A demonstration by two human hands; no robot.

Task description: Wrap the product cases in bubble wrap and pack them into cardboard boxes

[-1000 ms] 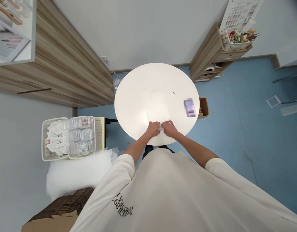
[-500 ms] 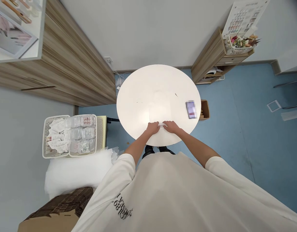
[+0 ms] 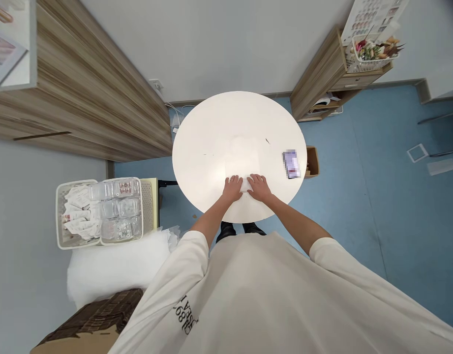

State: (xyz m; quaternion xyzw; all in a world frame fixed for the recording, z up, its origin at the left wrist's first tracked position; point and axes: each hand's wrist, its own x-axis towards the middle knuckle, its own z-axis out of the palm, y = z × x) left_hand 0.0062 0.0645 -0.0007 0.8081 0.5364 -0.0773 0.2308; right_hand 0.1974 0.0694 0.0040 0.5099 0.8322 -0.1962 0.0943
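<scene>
A small white folded piece (image 3: 244,185), perhaps cloth or paper, lies on the round white table (image 3: 233,118) near its front edge. It blends with the tabletop, and I cannot make out its exact kind. My left hand (image 3: 232,188) grips its left end, fingers bent forward and thumb turned inward. At its right end my right hand (image 3: 259,187) holds on the same way, knuckles up. The fingers cover both ends, so only the middle shows between my hands. To the right on the table lies a blurred purple phone-like object (image 3: 291,164).
A wooden cabinet (image 3: 111,83) stands at the left, a smaller one (image 3: 322,83) at the back right. White baskets (image 3: 76,216) with packets and clear boxes sit at the left, above white wrapping (image 3: 119,265). A cardboard box (image 3: 312,161) is beside the table.
My hands have moved slightly forward and rolled over, so their backs and fingers now lie flatter over the white piece. The view has shifted a little.
</scene>
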